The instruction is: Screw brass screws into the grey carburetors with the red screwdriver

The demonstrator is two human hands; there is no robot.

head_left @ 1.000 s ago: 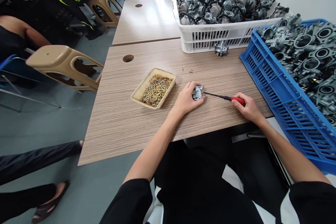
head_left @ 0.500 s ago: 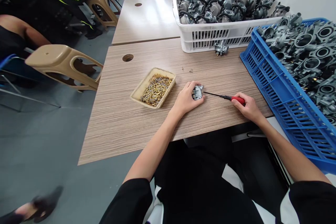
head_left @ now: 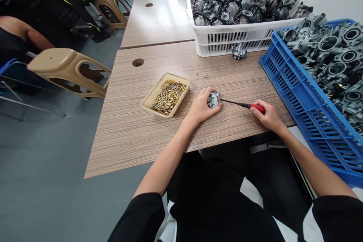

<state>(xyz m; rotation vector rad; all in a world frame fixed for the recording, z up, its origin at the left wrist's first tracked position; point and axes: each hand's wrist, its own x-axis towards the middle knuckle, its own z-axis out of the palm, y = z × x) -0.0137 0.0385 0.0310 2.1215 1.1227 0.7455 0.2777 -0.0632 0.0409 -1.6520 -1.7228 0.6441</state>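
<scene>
My left hand (head_left: 202, 106) is closed around a small grey metal carburetor body (head_left: 213, 100) resting on the wood-grain table. In my right hand (head_left: 266, 115) is a screwdriver (head_left: 246, 105) with a red and black handle. Its thin dark shaft points left, and the tip meets the right side of the carburetor body; the exact contact is too small to make out. Left of my left hand stands a cream plastic tub (head_left: 147, 103) full of small brass jets (head_left: 169, 97). A few loose brass pieces (head_left: 206, 76) lie on the table beyond the carburetor body.
A white crate (head_left: 201, 39) of carburetors with black hoses stands at the back. One carburetor (head_left: 239, 51) sits against its front. At right, a blue crate (head_left: 312, 109) holds grey carburetor bodies. A beige stool (head_left: 56, 60) is left of the table (head_left: 121, 136). Other people sit nearby.
Both my hands, the carburetor body and the screwdriver look unmoved. A foot on the floor at the lower left has gone out of view.
</scene>
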